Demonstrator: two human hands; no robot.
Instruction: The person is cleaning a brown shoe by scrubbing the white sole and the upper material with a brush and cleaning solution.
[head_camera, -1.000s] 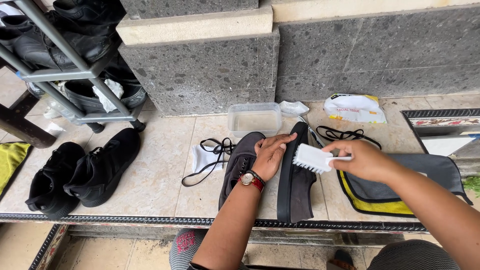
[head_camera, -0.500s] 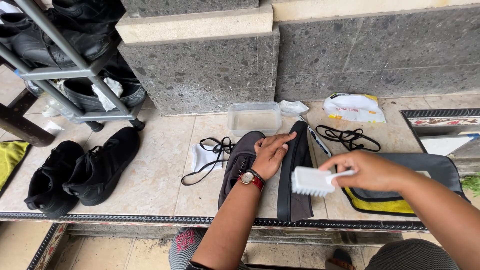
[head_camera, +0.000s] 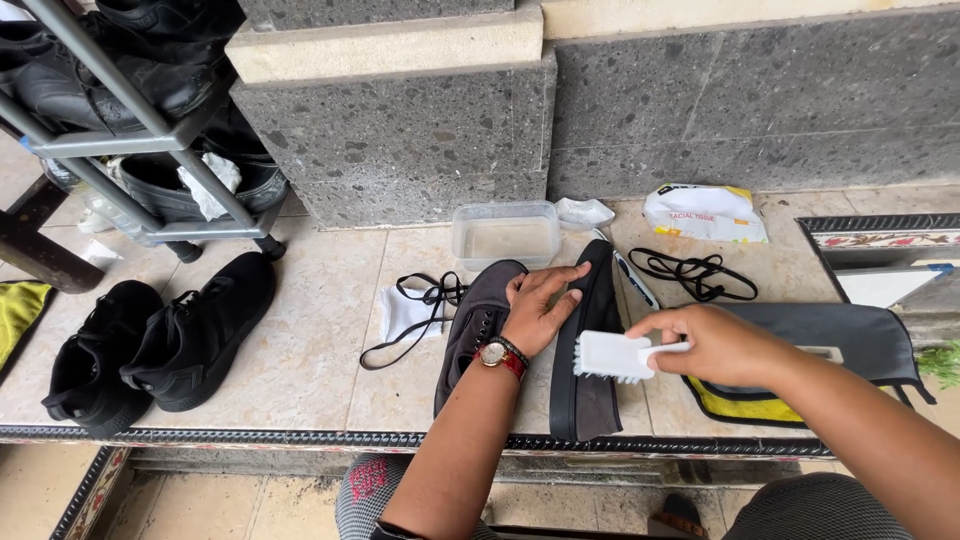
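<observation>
Fingers of the right hand were curled around the handle of a white brush, its bristles against the side of a dark grey shoe lying on the tiled ledge. Spread flat, the left hand pressed down on that shoe, beside a second grey shoe and loose black laces.
</observation>
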